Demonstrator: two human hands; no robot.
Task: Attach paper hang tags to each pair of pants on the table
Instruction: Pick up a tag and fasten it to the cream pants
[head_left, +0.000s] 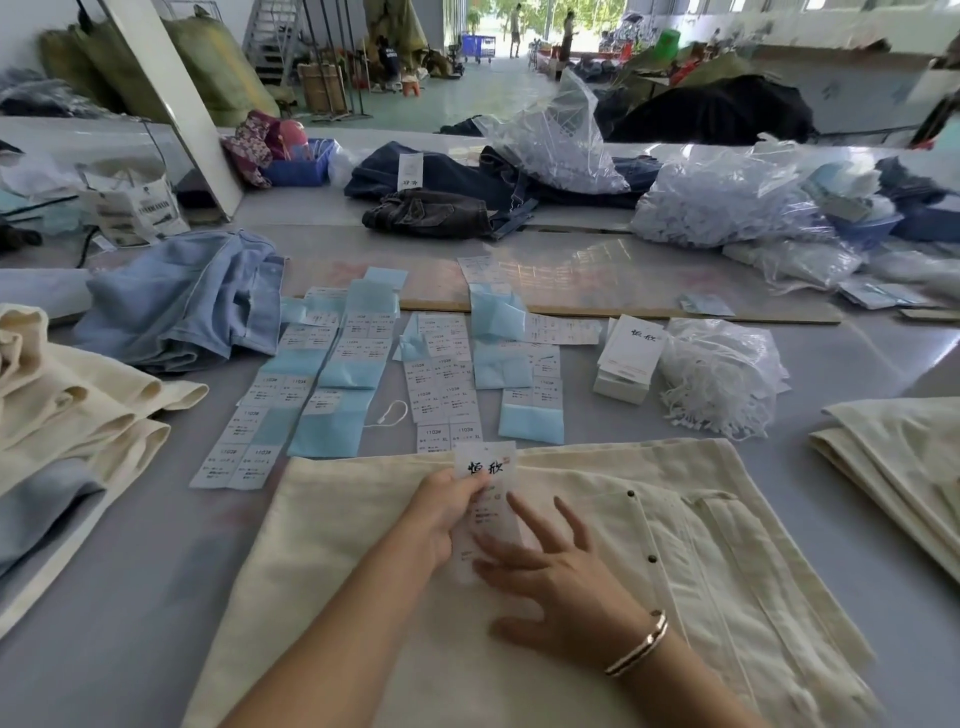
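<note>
Smooth rectangular paper tag (485, 483) on ribbed cream pants (675, 561)

Bare desk (156, 561) lies open left of the cream pants (363, 597), while label sheets (332, 384) crowd the far side and a string bundle (719, 379) blocks the right.

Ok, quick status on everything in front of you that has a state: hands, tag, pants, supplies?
left hand: pinching the hang tag
right hand: fingers spread, over the tag's lower end
hang tag: held above the cream pants
cream pants: flat, folded
tag stack: piled, untouched
loose string: lying unused
</note>
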